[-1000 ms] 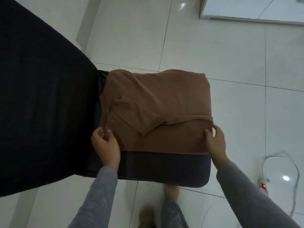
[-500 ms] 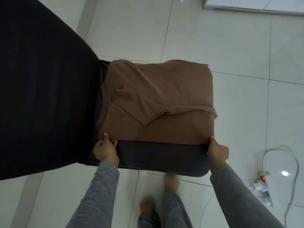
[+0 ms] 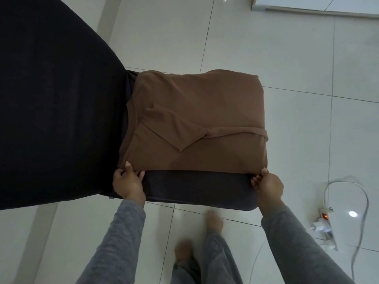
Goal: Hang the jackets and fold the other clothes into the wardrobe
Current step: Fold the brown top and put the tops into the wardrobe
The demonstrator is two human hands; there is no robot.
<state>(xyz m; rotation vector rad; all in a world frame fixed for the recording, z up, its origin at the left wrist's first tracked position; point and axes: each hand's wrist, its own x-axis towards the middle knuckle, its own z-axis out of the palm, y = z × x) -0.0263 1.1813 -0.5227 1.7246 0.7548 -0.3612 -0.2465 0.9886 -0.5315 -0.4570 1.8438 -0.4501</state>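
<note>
1. Edges. The folded brown garment (image 3: pixel 196 124) lies flat on a dark seat cushion (image 3: pixel 196 187). Its near hem runs straight across the cushion, leaving a bare dark strip between hem and cushion front. Its left edge touches a large black surface (image 3: pixel 51 99). Its right edge hangs slightly over the cushion's right side. A folded sleeve crosses the top face in a V.

2. Hands. My left hand (image 3: pixel 128 184) pinches the near-left corner of the hem, thumb on top and fingers curled beneath. My right hand (image 3: pixel 268 185) pinches the near-right corner in the same way. Both hands are closed on fabric, and both grey sleeves reach in from below.

3. Open room. The tiled floor (image 3: pixel 164 33) lies open beyond and to the right of the cushion. The black surface blocks the left side entirely.

4. Surface and room. The floor is pale glossy tile with visible grout lines. A power strip (image 3: pixel 326 224) with a lit red switch lies on the floor to the right, and its white cable (image 3: pixel 363 201) loops beside it. A white furniture base (image 3: pixel 315 5) shows at the top right. My feet (image 3: pixel 214 219) stand just before the cushion.
</note>
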